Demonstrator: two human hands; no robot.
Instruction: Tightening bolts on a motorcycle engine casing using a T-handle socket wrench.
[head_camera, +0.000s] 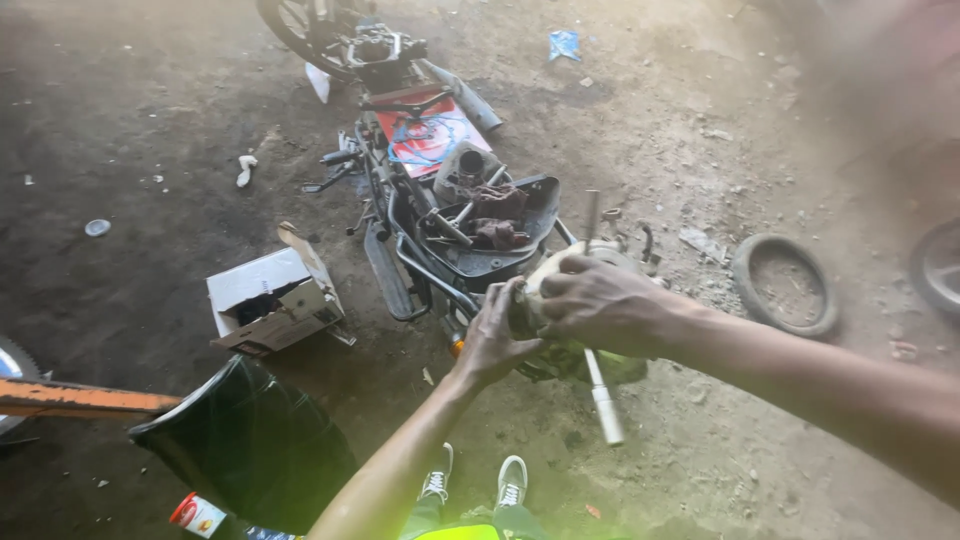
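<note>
Both hands together over a rounded pale metal engine part (548, 268), held above the dirt floor (150, 130), just in front of the stripped motorcycle frame (440, 215). Left hand (492, 335) closed on the near side of the part, fingers curled tight around it. Right hand (598, 302) laid over the top of the part, fingers bent and wrapped on it, knuckles up. Through or behind the part, a long metal rod (603, 395), slightly tilted, upper end above the right hand, lower end near the ground; not clear whether fixed to the part. On the frame, an open seat tray (520, 225) with rags and small metal pieces inside, and a red panel (425, 135) further up. Left of the frame, an open cardboard box (270, 300). Right of the hands, well apart, an old tyre (785, 285) flat on the ground. Below the left forearm, a black plastic cover (250, 440). At the bottom edge, two sneakers (475, 482).
</note>
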